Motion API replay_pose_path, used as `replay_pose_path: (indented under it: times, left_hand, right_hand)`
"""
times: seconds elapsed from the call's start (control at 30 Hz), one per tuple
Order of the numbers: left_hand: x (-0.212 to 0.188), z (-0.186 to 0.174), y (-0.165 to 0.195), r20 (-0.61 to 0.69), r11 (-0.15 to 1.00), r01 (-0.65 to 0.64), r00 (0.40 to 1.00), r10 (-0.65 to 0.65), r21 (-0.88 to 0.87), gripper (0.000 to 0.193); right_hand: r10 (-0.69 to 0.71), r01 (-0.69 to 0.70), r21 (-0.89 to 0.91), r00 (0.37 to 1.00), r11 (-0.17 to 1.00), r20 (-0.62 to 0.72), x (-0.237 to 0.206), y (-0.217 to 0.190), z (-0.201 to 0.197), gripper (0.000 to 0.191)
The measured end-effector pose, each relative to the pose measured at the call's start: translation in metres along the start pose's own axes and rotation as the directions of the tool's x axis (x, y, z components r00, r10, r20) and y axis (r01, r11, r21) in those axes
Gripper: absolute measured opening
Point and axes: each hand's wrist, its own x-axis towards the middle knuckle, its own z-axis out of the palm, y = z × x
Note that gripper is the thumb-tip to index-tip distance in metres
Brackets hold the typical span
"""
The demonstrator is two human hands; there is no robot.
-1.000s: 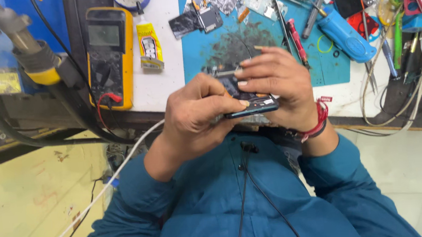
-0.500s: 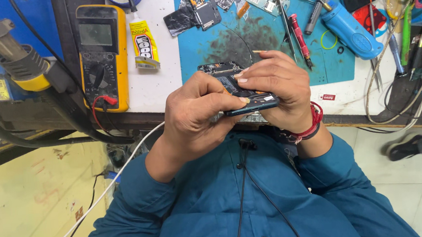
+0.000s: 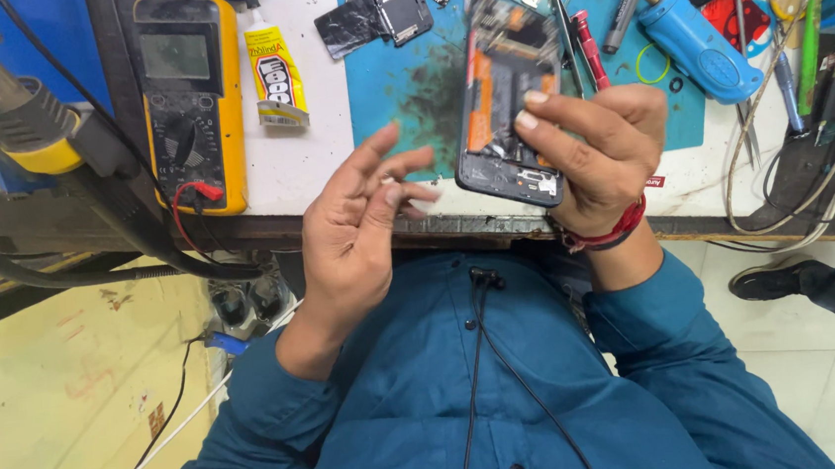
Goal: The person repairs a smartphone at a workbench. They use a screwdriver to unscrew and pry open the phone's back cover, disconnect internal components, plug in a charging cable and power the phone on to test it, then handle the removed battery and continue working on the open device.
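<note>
The opened phone (image 3: 510, 108) is held upright over the front edge of the teal work mat (image 3: 396, 87), its back cover off and its internal parts and dark lower board section exposed. The right hand (image 3: 595, 151) grips it from the right side: thumb across the exposed face, fingers wrapped behind, clamped on the frame. The left hand (image 3: 362, 219) sits left of the phone and apart from it, fingers partly curled, thumb and forefinger tips pinched close together; whether a small part sits between them cannot be told.

Risks, as judged from this position:
- One-hand support near the bench edge: a slip would likely drop the phone off the mat
- Thumb pressure on the open face may strain connectors or thin cables
- Any small part in the left pinch could fall and be lost

On the far side of the mat lie loose shielding pieces (image 3: 390, 13). Right of the mat rests a blue screwdriver (image 3: 695, 39); left of it, a glue tube (image 3: 274, 77) and a yellow multimeter (image 3: 190, 98)
</note>
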Motion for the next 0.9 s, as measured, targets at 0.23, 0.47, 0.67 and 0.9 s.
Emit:
replay_pose_path:
  times: [0.23, 0.47, 0.67, 0.9]
  left_hand:
    - [-0.016, 0.001, -0.014, 0.001, 0.983, 0.183, 0.983, -0.183, 0.016, 0.028]
    - [-0.013, 0.013, -0.021, 0.123, 0.940, 0.276, 0.959, -0.256, -0.202, 0.028]
    - [-0.011, 0.016, -0.022, 0.145, 0.920, 0.297, 0.953, -0.267, -0.257, 0.029]
    - [-0.011, 0.016, -0.023, 0.154, 0.903, 0.319, 0.946, -0.285, -0.287, 0.029]
  right_hand:
    - [-0.047, 0.047, -0.006, 0.998, 0.999, -0.030, -0.004, 0.014, 0.008, 0.026]
    - [-0.123, 0.123, -0.018, 0.991, 0.992, -0.041, -0.008, 0.011, 0.014, 0.029]
    - [-0.171, 0.170, -0.031, 0.985, 0.985, -0.034, -0.011, 0.008, 0.014, 0.031]
    - [-0.192, 0.190, -0.072, 0.981, 0.979, -0.027, -0.015, 0.010, 0.013, 0.033]
